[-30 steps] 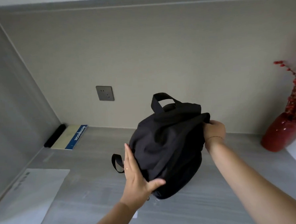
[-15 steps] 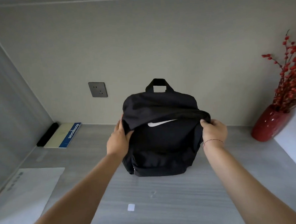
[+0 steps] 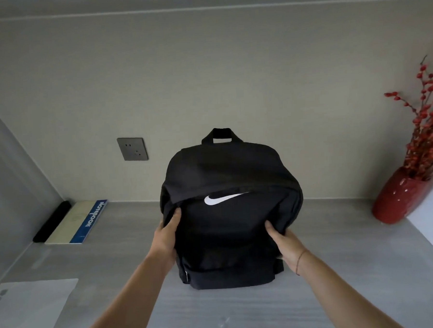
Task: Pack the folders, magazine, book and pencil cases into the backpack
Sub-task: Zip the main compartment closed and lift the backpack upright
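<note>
A black soft-fabric backpack (image 3: 232, 213) with a white swoosh stands upright near the middle of the grey wood-grain bench (image 3: 342, 295), toward its back edge, and the person's left hand (image 3: 167, 238) and right hand (image 3: 286, 240) each have a grip closed on its sides, fingers pinching the cloth. It looks light and floppy, sagging at the top, so I'd judge it needs steadying by the side seams or the top loop handle (image 3: 222, 136) while filling. A blue-spined notebook (image 3: 78, 221) lies in the bench's far left corner.
</note>
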Demonstrator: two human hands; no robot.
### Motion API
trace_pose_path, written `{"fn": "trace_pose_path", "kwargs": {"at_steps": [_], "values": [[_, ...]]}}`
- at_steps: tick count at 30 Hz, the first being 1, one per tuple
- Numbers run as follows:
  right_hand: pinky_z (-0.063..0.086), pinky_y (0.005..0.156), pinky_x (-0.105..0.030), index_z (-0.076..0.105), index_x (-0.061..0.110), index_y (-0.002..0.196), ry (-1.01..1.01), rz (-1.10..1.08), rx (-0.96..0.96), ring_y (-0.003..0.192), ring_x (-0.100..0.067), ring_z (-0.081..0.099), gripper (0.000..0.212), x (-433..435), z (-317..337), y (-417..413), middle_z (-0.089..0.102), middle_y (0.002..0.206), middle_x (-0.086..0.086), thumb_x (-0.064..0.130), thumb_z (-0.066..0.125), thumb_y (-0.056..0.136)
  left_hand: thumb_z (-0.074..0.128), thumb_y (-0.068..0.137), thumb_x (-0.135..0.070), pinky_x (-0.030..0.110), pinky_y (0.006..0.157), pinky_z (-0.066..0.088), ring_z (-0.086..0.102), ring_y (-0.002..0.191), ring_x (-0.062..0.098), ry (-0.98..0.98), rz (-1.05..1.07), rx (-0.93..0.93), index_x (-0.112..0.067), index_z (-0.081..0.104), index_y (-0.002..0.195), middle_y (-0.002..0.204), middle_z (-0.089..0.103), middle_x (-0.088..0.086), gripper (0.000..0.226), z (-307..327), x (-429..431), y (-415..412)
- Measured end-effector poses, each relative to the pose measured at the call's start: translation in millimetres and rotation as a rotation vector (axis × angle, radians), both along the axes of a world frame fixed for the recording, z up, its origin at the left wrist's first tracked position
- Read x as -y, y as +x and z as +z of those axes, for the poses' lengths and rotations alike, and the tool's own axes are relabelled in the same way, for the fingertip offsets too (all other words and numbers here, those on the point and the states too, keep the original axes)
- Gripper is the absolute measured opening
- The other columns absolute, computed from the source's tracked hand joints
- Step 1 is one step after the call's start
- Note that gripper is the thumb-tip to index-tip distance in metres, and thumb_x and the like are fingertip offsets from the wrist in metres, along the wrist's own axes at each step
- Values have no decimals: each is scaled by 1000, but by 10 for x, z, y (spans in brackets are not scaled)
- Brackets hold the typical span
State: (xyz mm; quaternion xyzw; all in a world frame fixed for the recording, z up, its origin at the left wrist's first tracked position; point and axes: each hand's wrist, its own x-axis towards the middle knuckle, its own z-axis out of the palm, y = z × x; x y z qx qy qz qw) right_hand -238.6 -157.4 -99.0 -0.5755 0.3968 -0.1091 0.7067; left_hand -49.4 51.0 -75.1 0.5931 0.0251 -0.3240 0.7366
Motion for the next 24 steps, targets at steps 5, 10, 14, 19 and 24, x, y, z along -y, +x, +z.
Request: {"fn": "trace_pose_path", "kwargs": {"at_steps": [5, 10, 14, 19, 24], "values": [[44, 104, -47, 57, 13, 124, -95, -123, 72, 113, -29, 58, 46, 153, 353, 540, 62, 123, -8, 45, 52, 92, 61, 88, -43, 33, 69, 51, 65, 85, 20, -56, 134, -84, -15, 60, 114, 101, 69, 3, 39, 265, 248, 332], [49, 85, -38, 61, 18, 110, -72, -159, 157, 94, -22, 61, 25, 473, 580, 822, 65, 114, -8, 36, 53, 94, 58, 88, -48, 30, 65, 48, 60, 79, 14, -38, 76, -16, -19, 60, 108, 86, 65, -6, 36, 500, 624, 724], [47, 98, -46, 55, 12, 126, -59, -261, 8, 113, -32, 57, 45, 658, 529, 970, 59, 127, -11, 43, 46, 95, 60, 87, -49, 27, 66, 48, 61, 85, 10, -35, -40, 50, -18, 60, 118, 94, 66, -9, 43, 571, 935, 915], [33, 107, -57, 30, 17, 146, 20, -195, -267, 134, -36, 38, 73, 732, 407, 1151, 37, 149, -8, 64, 29, 91, 65, 86, -38, 38, 99, 46, 55, 119, 22, 131, -220, 314, -23, 44, 138, 133, 57, -2, 58, 153, 1175, 927], [30, 111, -53, 25, 14, 148, -82, -141, -346, 134, -36, 37, 79, 731, 290, 1275, 36, 149, -13, 67, 27, 89, 60, 87, -47, 43, 107, 40, 51, 122, 28, 314, -217, 326, -21, 43, 139, 136, 53, 4, 61, -57, 1157, 1058]]}}
